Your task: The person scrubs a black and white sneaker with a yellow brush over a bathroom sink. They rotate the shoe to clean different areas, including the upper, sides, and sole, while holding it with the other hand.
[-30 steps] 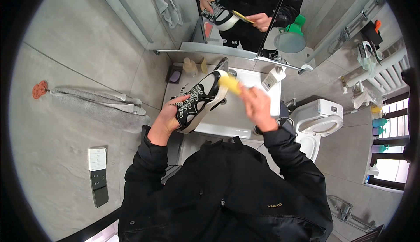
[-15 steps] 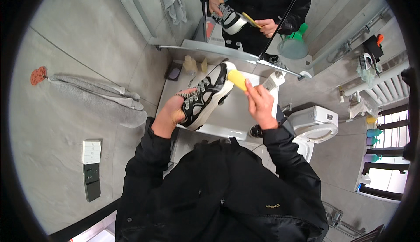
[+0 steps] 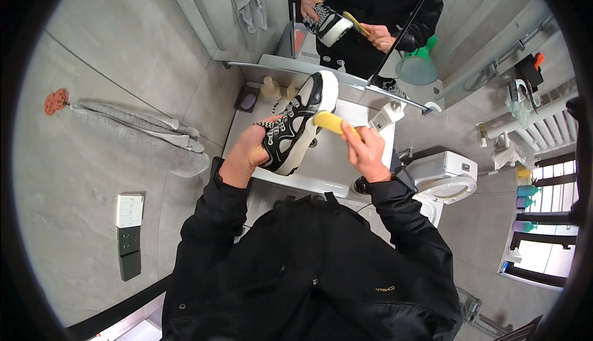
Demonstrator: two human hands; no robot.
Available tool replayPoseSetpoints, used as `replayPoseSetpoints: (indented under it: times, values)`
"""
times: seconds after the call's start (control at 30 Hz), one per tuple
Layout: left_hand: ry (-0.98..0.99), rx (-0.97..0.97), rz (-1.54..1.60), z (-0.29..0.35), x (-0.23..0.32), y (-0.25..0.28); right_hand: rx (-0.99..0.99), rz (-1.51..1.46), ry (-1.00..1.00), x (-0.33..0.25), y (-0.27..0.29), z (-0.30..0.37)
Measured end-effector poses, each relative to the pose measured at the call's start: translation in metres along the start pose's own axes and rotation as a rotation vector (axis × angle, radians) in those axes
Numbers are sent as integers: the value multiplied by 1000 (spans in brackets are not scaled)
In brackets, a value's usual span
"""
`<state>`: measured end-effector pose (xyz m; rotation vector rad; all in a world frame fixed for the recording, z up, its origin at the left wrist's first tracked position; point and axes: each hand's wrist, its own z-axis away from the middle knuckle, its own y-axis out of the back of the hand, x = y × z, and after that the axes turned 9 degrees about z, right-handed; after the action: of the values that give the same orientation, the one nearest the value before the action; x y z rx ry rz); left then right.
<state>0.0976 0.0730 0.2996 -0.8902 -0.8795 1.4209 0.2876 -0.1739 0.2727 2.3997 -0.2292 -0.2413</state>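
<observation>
Lower along the sole edge now is the yellow tool [image 3: 330, 122], which half a second ago lies at the toe; the black-and-white shoe [image 3: 289, 136] is also turned, so that its toe points more directly to the far side of the washbasin [image 3: 336, 167]. The shoe is above the left part of this washbasin, not resting in it. The left hand [image 3: 244, 151] is bent around it near the laces, firmly as it seems, though some fingers are hidden. The right hand [image 3: 369, 156], above the basin's right part, pinches the near end of the tool between thumb and fingers, with almost no gap. The tool looks like a brush, but its bristles are not visible; its tip overlaps the sole edge, and I cannot tell how hard it presses. I judge that the brushing is under way and not finished. How much of the edge is already done I cannot say, because no foam or clear mark shows. Setting down both things is not yet done. At the basin's far right corner stands a white bottle [image 3: 387, 115].
</observation>
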Motion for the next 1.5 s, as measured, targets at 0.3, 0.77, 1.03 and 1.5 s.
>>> replayPoseSetpoints:
  times: [0.3,0.77,1.03,1.5]
  values:
    - [9,-38,46,-5,-3,7,46,-59,197,7,-7,0]
    - [69,-71,42,-14,-4,24,-72,-39,98,7,1,1]
    - [-9,-103,64,-20,-5,16,-27,-30,82,14,-1,2]
    - [-461,12,-772,25,-4,42,-91,-598,-539,-11,-21,38]
